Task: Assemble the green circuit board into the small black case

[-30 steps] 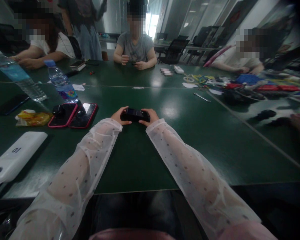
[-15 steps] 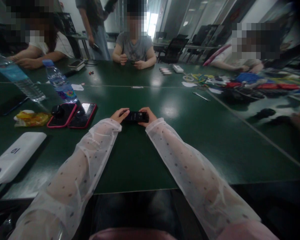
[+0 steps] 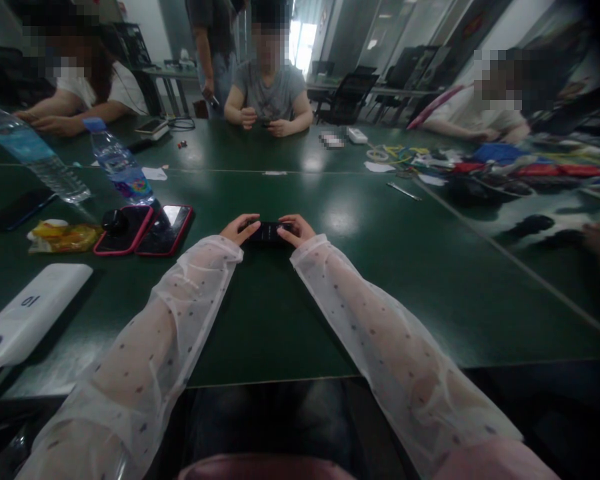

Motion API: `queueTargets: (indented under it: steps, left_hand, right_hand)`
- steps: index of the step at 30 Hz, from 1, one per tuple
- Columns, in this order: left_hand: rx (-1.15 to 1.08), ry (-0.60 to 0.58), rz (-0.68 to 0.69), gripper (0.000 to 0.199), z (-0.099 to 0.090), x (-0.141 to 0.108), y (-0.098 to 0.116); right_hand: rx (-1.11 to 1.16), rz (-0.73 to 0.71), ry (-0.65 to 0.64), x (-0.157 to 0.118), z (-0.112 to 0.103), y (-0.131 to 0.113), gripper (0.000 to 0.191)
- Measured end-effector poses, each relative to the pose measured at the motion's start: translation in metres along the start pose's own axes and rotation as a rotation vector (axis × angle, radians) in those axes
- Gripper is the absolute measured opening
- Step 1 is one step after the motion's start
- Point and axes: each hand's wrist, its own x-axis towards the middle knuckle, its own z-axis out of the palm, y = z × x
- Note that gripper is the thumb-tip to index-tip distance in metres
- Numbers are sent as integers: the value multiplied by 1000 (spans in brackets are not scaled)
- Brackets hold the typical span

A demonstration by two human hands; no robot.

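A small black handheld device with a dark screen (image 3: pixel 269 232), which looks like a phone held sideways, is between my two hands just above or on the green table (image 3: pixel 275 313). Its left end is gripped by my left hand (image 3: pixel 240 230), thumb along the front. My right hand (image 3: pixel 297 231) holds the other end, its thumb over the right part of the screen. Faint light marks show on the screen, too small to read. Sheer white dotted sleeves cover both forearms.
Left of my hands lie two phones in pink cases (image 3: pixel 165 230), a yellow packet (image 3: pixel 63 237) and a white power bank (image 3: pixel 35 313). Two water bottles (image 3: pixel 120 163) stand behind them. Cables and a tangled pile (image 3: pixel 510 167) lie right. Several people sit or stand around.
My right thumb has moved left from the device's edge onto its screen. The standing person in the background has shifted to the right. My left hand stays put.
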Motion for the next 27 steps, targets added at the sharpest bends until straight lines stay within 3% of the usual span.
queueTargets:
  steps: [15,27]
  left_hand:
    - [15,30,1,83,2,2,-2]
    - [94,77,-22,63,-1,-2,5]
  right_hand:
    - [85,72,47,2,-4,-8,60]
    - [92,40,62,3,-8,-4,59]
